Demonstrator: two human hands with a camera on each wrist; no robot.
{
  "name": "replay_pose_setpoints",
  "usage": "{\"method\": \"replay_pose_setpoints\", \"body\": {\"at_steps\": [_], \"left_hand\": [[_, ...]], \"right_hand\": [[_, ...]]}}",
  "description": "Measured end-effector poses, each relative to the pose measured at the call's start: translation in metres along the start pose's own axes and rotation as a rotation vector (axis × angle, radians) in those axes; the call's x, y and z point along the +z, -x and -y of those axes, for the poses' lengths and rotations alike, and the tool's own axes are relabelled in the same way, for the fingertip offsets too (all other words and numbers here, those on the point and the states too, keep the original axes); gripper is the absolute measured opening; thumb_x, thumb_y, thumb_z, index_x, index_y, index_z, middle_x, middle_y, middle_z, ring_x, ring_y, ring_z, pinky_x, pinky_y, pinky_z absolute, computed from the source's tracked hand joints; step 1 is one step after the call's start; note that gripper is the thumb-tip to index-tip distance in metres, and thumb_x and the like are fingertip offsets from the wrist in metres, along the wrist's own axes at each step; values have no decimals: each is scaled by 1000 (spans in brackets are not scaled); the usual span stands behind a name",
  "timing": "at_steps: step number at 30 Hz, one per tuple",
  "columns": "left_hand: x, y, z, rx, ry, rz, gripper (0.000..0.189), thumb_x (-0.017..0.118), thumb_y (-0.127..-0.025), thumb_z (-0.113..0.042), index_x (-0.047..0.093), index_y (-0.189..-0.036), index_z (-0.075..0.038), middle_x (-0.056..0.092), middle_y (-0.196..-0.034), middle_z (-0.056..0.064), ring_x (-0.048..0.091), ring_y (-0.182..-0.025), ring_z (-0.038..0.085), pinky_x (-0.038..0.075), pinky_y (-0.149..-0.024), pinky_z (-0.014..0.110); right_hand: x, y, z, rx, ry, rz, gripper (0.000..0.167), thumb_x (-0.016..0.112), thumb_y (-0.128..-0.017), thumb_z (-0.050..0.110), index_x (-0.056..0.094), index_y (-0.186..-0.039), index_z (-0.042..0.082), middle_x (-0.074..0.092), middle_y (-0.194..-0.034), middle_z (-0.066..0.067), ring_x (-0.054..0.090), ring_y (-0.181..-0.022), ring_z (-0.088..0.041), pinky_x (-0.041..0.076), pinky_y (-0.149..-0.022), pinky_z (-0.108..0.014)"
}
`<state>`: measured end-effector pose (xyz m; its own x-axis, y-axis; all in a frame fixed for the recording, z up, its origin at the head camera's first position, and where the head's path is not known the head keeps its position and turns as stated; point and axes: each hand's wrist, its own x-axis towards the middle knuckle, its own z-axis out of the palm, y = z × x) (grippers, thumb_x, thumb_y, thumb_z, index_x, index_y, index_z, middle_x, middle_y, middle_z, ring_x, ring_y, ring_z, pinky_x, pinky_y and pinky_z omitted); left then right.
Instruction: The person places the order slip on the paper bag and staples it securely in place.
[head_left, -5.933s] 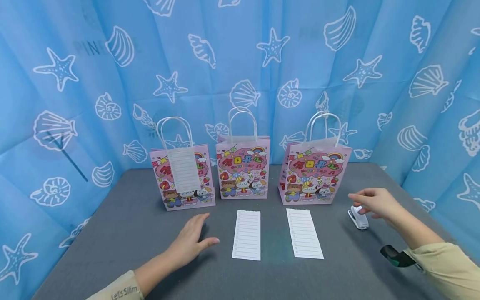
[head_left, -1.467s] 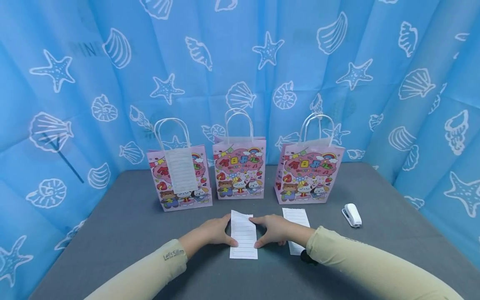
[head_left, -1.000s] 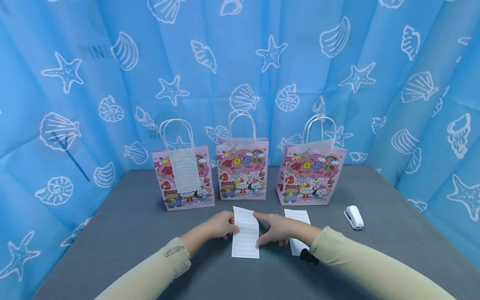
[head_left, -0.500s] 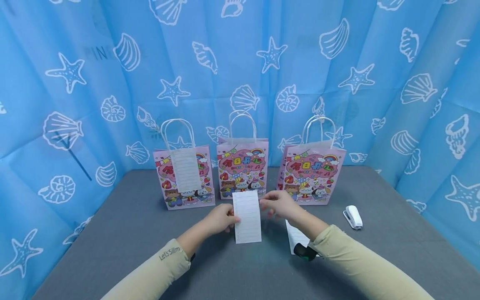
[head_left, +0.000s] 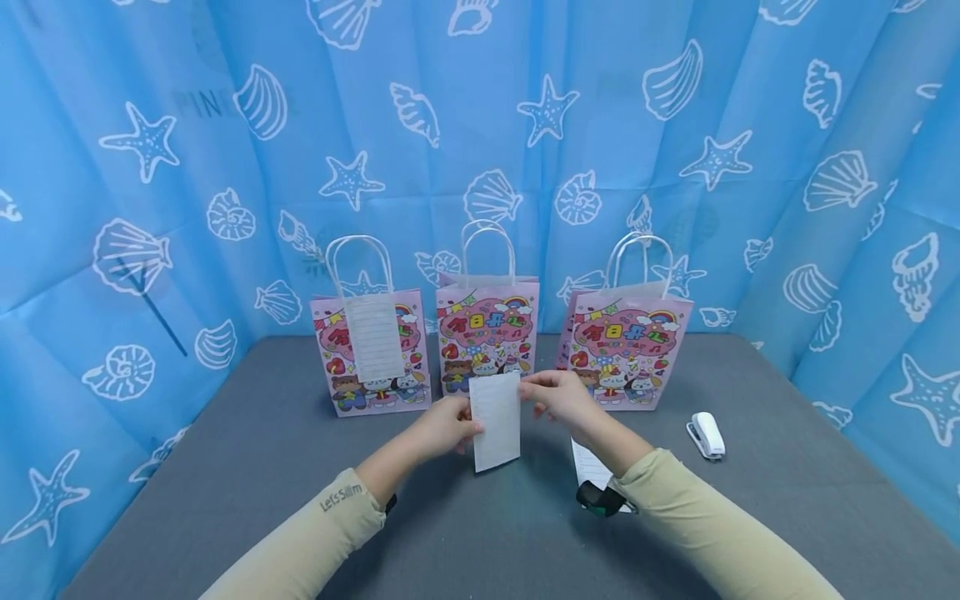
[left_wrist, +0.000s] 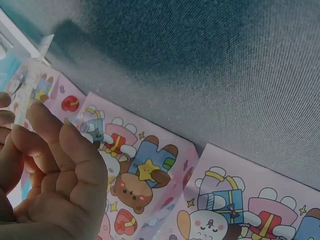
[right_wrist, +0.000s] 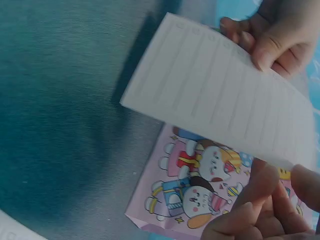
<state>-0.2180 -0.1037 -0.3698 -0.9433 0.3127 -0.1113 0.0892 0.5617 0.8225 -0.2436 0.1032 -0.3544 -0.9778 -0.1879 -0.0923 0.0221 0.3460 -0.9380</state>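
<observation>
A lined paper slip (head_left: 497, 425) is raised off the table, upright in front of the middle gift bag (head_left: 487, 333). My left hand (head_left: 444, 427) pinches its left edge between thumb and fingers. At the upper right edge, my right hand (head_left: 564, 398) pinches the same slip; in the right wrist view the thumb and fingertips meet at that edge. Ruled lines and small checkboxes show on the slip's face there. A second lined slip (head_left: 588, 463) lies on the table, partly hidden under my right forearm. The left gift bag (head_left: 416, 392) has a slip hanging on its front.
A right gift bag (head_left: 667, 350) with white handles stands beside the middle one. To its right lies a white stapler (head_left: 706, 435). The grey table (head_left: 247, 467) ends at a blue curtain (head_left: 480, 100) with shell prints.
The slip has been picked up from the table and lifted toward the middle bag. My right hand moved from the stapler to the slip; my left hand came in from the left.
</observation>
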Motion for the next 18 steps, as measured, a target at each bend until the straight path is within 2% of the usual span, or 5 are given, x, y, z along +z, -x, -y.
{"method": "replay_pose_setpoints", "body": {"at_steps": [7,13,18], "left_hand": [[-4,-2,-8,-6,-14,-14,14,61,-96,-9,57,-85,-1,55,-71,5,54,-58,17,46,-55,30],[-8,-7,-13,-6,-28,-20,13,62,-96,-13,60,-90,-1,59,-75,7,55,-58,17,43,-54,28],[-18,-8,-21,22,-83,-101,16,64,-96,-16,61,-96,-1,59,-79,6,58,-64,19,47,-57,30]], "right_hand": [[-2,-4,7,-1,-41,-49,20,61,-98,17,69,-104,0,64,-92,-12,57,-70,-16,43,-62,-30],[-3,-5,16,-2,-67,-61,21,61,-98,18,67,-104,-1,64,-89,-8,57,-69,-15,41,-61,-28],[-8,-7,21,-23,-97,-72,21,59,-99,17,65,-107,-1,62,-88,-4,56,-68,-13,41,-57,-26]]}}
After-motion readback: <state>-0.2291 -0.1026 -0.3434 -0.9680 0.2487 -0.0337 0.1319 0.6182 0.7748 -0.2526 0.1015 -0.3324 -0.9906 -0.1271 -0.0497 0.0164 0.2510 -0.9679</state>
